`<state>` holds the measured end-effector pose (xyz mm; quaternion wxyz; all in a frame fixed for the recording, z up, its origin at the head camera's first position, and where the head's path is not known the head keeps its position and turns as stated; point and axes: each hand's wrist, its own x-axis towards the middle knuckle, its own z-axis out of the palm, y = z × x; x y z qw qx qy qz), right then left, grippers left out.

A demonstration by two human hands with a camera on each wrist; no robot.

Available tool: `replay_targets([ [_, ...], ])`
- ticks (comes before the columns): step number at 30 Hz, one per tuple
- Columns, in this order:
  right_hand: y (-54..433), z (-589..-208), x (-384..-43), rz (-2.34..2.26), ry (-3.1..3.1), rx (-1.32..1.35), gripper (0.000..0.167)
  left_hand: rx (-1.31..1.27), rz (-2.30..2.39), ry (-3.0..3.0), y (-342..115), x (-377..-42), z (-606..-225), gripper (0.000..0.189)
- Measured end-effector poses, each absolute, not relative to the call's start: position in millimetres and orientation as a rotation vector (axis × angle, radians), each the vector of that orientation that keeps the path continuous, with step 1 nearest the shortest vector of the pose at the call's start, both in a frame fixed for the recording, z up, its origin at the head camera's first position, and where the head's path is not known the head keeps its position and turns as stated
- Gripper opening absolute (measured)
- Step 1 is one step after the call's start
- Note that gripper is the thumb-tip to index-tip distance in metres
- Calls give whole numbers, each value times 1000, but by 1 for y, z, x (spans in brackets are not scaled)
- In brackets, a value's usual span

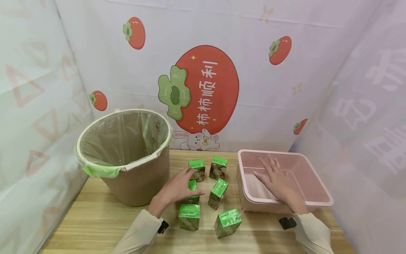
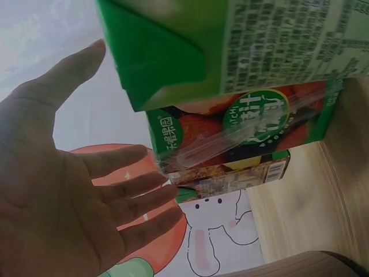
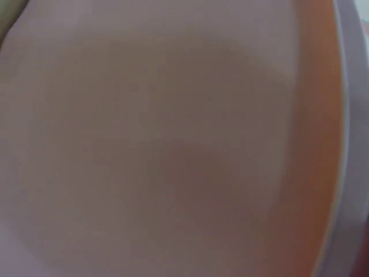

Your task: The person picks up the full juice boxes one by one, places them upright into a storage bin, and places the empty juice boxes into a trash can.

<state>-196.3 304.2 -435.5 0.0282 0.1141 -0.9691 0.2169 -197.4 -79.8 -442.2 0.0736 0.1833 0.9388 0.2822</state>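
Cartons, one flashing "ITCHI", left fingers spread, empty, at nine o'clock, right fingers splayed, empty, over three-o'clock tub

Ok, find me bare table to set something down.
Bare table lies in front of the pink tub, between the nearest right carton and right sleeve, and between the bin and left sleeve. It's crowded around the left hand, among the cartons.

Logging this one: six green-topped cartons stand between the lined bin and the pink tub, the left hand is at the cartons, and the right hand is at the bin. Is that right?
Not quite: the right hand is at the pink tub, not the lined bin, as the head view shows. The six green-topped cartons and the left hand are as you say.
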Motion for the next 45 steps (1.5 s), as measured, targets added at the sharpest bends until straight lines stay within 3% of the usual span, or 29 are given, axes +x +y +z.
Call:
replay_targets([
  [10, 365, -444, -180, 890, -2944, 368, 73, 599, 819, 2787, -86, -195, -452, 86],
  [25, 420, -445, -152, 554, -2985, 210, 64, 696, 842, 2856, -83, -199, -457, 66],
  [33, 433, -445, -147, 560, -2981, 149, 64, 809, 872, 2876, -80, -203, -431, 67],
  [39, 439, -452, -143, 588, -2904, 217, 58, 946, 903, 2896, -74, -207, -408, 41],
  [45, 440, -454, -140, 590, -2902, 221, 58, 997, 952, 2891, -63, -210, -386, 56],
])
